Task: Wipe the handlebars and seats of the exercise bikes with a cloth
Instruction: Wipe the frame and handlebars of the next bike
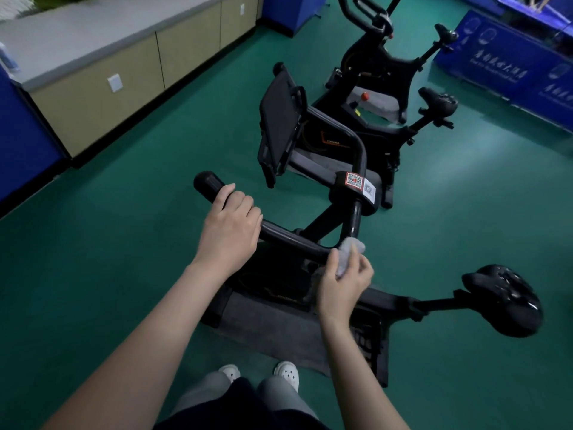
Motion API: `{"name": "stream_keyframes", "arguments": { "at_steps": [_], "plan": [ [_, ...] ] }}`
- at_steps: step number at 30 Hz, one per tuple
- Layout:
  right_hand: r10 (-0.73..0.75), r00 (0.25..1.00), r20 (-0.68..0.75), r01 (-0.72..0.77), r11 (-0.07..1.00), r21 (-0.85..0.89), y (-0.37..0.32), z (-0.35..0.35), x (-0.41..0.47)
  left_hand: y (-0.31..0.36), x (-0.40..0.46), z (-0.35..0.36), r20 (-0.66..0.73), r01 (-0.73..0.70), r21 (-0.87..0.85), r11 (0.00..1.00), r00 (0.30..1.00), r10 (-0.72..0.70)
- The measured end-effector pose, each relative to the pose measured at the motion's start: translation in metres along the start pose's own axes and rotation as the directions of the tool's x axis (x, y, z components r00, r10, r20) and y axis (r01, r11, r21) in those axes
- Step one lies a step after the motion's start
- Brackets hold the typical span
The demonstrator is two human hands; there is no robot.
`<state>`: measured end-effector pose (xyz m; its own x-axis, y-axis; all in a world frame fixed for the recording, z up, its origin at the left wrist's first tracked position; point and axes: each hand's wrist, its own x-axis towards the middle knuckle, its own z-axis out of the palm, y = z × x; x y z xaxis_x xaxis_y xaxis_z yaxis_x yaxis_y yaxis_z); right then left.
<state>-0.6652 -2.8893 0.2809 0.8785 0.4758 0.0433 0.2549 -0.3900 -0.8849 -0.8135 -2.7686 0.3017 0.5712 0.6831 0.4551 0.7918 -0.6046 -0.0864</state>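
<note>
Standing at the front of the nearest exercise bike (310, 293), looking down over its handlebar (294, 240).

My left hand (231, 226) is clenched round the left arm of the handlebar, fingers curled over the top of the bar just behind its rounded black end grip (207, 183).

My right hand (342, 285) pinches a crumpled pale cloth (348, 257) between thumb and fingers. The cloth is pressed against the handlebar where the bar bends toward the centre post (355, 217). A loose part of the cloth hangs below the hand, beside the frame.

The centre clamp above carries two square code stickers (361, 184), one bordered red, one white. A black tablet holder (279, 125) stands tilted beyond the clamp.

The seat (504, 301) of this bike sits off to my right, glossy black, on its post, well apart from both hands. Cloth is not touching it.

The bike stands on a dark grey mat (279, 333) on the green floor (124, 259).

Two more bikes are in line behind: the second bike (381, 141) with its seat (438, 102) to the right, and the third bike (381, 60) further back.

A low cabinet with a grey worktop (93, 35) runs along the left wall. Blue panels with white lettering (508, 63) stand at the right.

My white shoes (286, 372) show at the bottom edge.
</note>
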Motion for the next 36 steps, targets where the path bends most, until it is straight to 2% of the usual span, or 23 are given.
{"name": "stream_keyframes", "arguments": {
  "at_steps": [7, 12, 14, 17, 20, 24, 26, 29, 31, 34, 36],
  "plan": [
    [-0.187, 0.982, -0.024, 0.184, 0.978, -0.103, 0.01, 0.002, -0.006, 0.004, 0.0, 0.002, 0.001, 0.023, 0.031, 0.999, 1.0, -0.023],
    [-0.127, 0.989, -0.069, 0.121, 0.989, -0.087, 0.009, 0.003, 0.02, 0.005, 0.0, 0.002, 0.008, 0.024, 0.037, 0.999, 1.0, -0.024],
    [-0.233, 0.97, -0.072, 0.223, 0.967, -0.125, 0.007, 0.008, 0.007, 0.006, 0.0, 0.003, 0.0, 0.034, 0.039, 0.999, 0.999, -0.035],
    [-0.435, 0.899, 0.048, 0.436, 0.88, -0.188, 0.01, 0.01, -0.015, 0.007, 0.001, 0.003, -0.014, 0.053, 0.031, 0.998, 0.999, -0.052],
    [-0.482, 0.87, 0.104, 0.493, 0.843, -0.217, 0.011, 0.0, 0.001, 0.005, 0.001, 0.005, -0.011, 0.036, 0.031, 0.999, 0.999, -0.035],
    [-0.379, 0.912, 0.157, 0.411, 0.837, -0.362, 0.003, -0.015, 0.038, 0.005, 0.0, 0.005, -0.023, 0.028, 0.035, 0.999, 0.999, -0.027],
    [-0.367, 0.898, 0.243, 0.439, 0.794, -0.42, -0.008, -0.016, 0.049, 0.005, 0.0, 0.006, -0.034, 0.032, 0.034, 0.999, 0.999, -0.031],
    [-0.347, 0.798, 0.493, 0.586, 0.636, -0.502, -0.028, -0.01, 0.061, 0.005, 0.0, 0.008, -0.055, 0.032, 0.023, 0.999, 0.998, -0.031],
    [-0.255, 0.729, 0.635, 0.645, 0.565, -0.514, -0.041, -0.007, 0.069, 0.004, 0.0, 0.009, -0.065, 0.026, 0.012, 1.0, 0.998, -0.025],
    [-0.124, 0.67, 0.732, 0.612, 0.65, -0.45, -0.053, -0.008, 0.079, 0.003, -0.001, 0.011, -0.08, 0.016, 0.007, 1.0, 0.997, -0.016],
    [-0.081, 0.633, 0.77, 0.611, 0.664, -0.432, -0.053, -0.013, 0.086, 0.002, -0.001, 0.011, -0.091, 0.011, 0.008, 1.0, 0.996, -0.01]
  ]
}}
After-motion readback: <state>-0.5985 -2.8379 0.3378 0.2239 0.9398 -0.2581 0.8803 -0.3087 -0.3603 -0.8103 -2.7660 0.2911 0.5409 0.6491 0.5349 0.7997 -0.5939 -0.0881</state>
